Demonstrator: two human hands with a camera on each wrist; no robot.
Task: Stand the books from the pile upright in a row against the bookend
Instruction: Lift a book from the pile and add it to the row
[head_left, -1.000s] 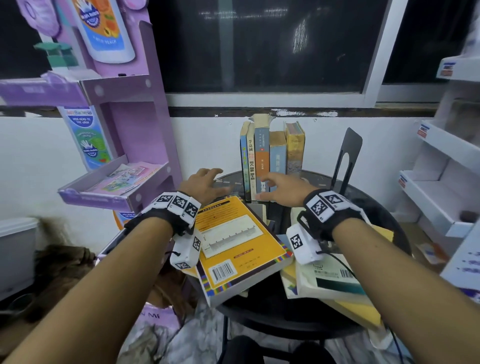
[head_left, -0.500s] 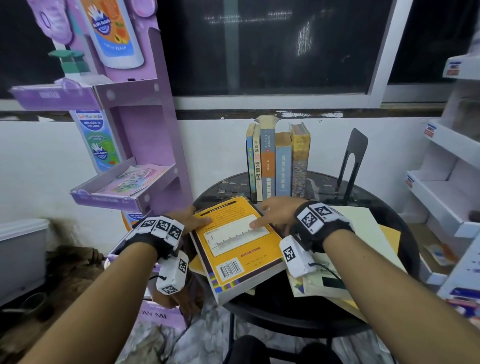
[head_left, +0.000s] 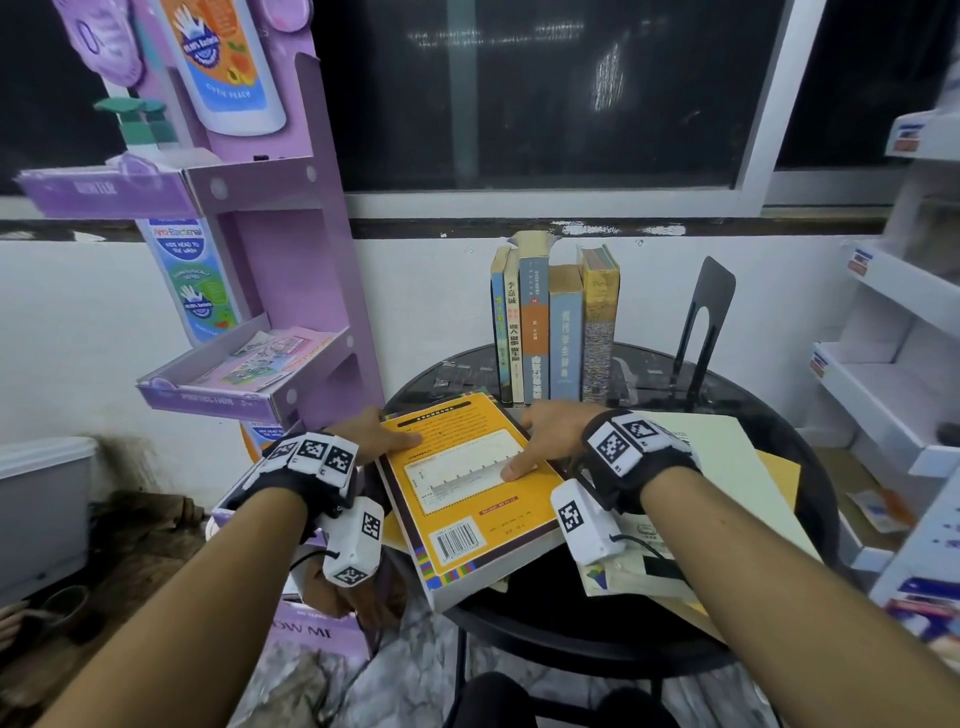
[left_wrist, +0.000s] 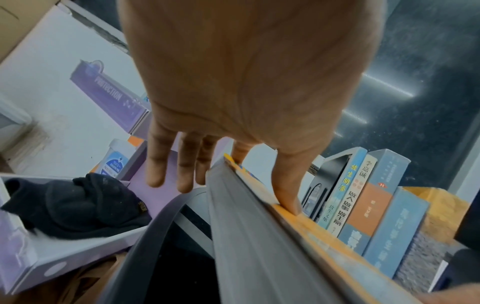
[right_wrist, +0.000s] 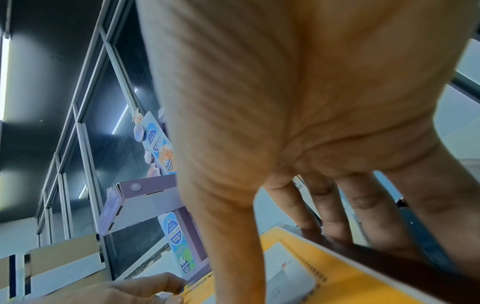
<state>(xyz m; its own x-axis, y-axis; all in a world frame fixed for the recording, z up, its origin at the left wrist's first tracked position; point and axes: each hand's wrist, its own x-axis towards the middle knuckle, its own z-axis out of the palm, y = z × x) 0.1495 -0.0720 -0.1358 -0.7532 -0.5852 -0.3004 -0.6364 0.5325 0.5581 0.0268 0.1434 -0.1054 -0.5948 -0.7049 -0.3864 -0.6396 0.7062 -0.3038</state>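
Currently both hands are grasping the thick orange book (head_left: 457, 493) lying atop the pile on the worktop (head_left: 571, 623): left hand (head_left: 371, 434) and right hand (head_left: 545, 436) thumbs on cover, fingers gripping the long edges. Probably heavy, stiff, glossy; keep gripping both edges.

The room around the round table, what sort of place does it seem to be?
Probably a shop's back corner or stockroom, though that is uncertain. A purple cardboard display stand advertises kids' wash, empty white display shelves line the right side, and a dark window sits above the round table.
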